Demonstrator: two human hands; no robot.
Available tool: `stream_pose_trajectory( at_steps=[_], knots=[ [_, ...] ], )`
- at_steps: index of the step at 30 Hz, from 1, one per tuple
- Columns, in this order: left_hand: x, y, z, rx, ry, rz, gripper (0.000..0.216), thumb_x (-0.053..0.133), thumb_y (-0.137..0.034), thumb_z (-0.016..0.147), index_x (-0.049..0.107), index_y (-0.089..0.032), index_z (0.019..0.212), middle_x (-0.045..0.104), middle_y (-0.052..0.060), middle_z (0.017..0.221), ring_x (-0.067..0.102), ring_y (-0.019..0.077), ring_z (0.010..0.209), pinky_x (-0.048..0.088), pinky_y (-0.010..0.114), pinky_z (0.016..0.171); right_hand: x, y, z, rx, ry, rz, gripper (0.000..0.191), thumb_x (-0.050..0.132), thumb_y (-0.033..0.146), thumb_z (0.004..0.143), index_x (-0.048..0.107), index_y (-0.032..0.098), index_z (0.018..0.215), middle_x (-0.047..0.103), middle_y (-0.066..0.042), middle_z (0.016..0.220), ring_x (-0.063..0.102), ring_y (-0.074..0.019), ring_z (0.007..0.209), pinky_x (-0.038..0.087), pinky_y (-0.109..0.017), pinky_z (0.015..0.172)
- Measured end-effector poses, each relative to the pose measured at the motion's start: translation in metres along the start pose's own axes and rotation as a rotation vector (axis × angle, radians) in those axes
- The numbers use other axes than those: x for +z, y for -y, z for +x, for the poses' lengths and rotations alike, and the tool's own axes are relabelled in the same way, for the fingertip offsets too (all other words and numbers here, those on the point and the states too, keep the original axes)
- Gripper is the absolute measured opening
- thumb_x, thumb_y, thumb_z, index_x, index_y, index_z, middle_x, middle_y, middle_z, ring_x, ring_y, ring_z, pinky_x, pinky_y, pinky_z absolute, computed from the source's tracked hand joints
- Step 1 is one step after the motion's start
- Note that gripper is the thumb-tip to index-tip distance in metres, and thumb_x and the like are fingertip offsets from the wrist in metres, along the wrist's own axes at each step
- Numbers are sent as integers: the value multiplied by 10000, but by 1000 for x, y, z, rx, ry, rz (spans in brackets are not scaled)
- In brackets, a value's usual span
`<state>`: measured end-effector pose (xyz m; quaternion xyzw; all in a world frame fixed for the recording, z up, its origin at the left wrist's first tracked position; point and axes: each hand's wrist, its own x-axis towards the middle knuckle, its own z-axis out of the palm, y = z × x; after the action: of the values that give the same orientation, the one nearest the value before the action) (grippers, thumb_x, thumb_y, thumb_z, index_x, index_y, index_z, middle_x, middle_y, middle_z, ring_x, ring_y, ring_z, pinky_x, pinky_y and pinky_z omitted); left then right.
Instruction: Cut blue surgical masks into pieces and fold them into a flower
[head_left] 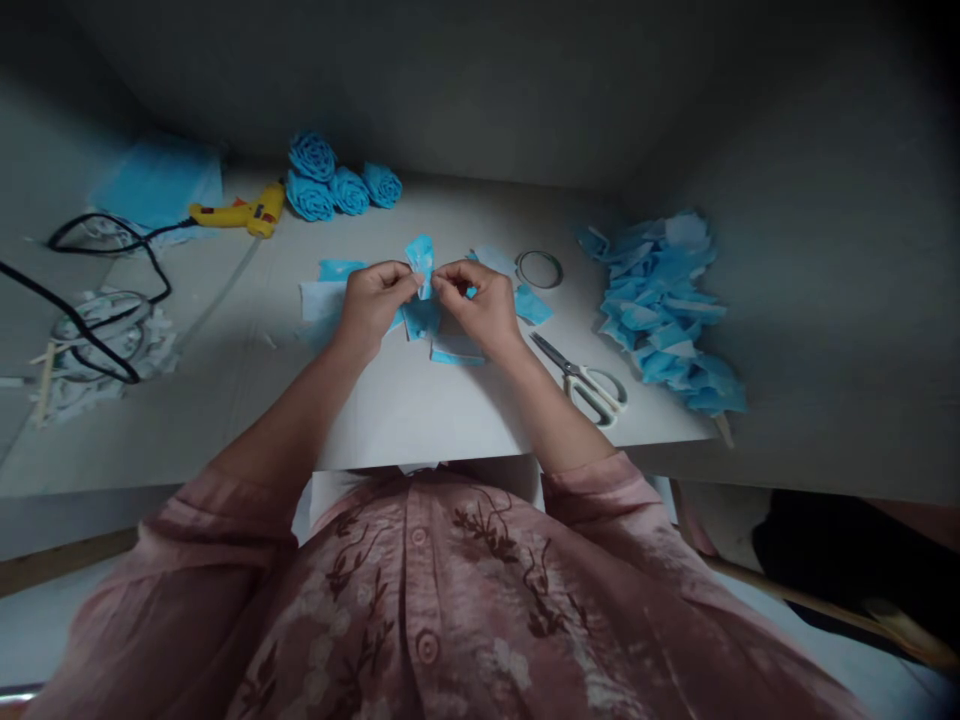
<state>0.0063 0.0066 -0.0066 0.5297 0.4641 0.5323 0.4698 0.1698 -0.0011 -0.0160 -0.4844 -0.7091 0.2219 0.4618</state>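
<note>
A small piece of blue fabric (421, 256) stands upright between my hands, above the middle of the table. My left hand (377, 300) pinches its lower left side between thumb and fingers. On the other side, the fingertips of my right hand (480, 300) close on its lower right edge. Beneath and around both hands lie several cut blue and white pieces (457, 352), partly covered by the hands. Scissors (581, 380) with pale handles rest beside my right forearm, and a thin ring, perhaps a roll of tape (540, 268), lies beyond them.
Several blue fabric roses (349, 190) sit at the back. Left of them is a yellow glue gun (262, 210) with a black cord, near blue sheets (161, 180). White scraps (112, 340) lie at the left. A heap of blue pieces (664, 310) fills the right side by the wall.
</note>
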Motion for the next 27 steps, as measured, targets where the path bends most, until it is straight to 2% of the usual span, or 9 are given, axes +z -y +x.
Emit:
stream_pose_trajectory(
  at_steps=[11,20,27],
  knots=[
    [-1,3,1,8,-1,-14,284,698,-45,808,609,-165,568,526,-31,566,449,87,585,350,232,589,0,1,0,37,8,116,174,621,321,907,723,193,849,721,3,810,611,-139,761,469,-290,750],
    [0,-2,-1,6,-7,-12,275,690,-44,801,613,-166,567,530,-37,569,449,88,585,360,240,591,-1,2,-1,-4,6,43,189,592,293,929,734,193,853,733,-18,852,624,-153,802,472,-303,785],
    [0,-2,0,-13,-4,-38,266,691,-30,788,624,-154,563,544,-39,563,455,79,585,357,226,595,-1,-1,0,4,-2,108,217,625,341,916,743,176,839,721,-7,806,609,-144,764,450,-289,752]
  ],
)
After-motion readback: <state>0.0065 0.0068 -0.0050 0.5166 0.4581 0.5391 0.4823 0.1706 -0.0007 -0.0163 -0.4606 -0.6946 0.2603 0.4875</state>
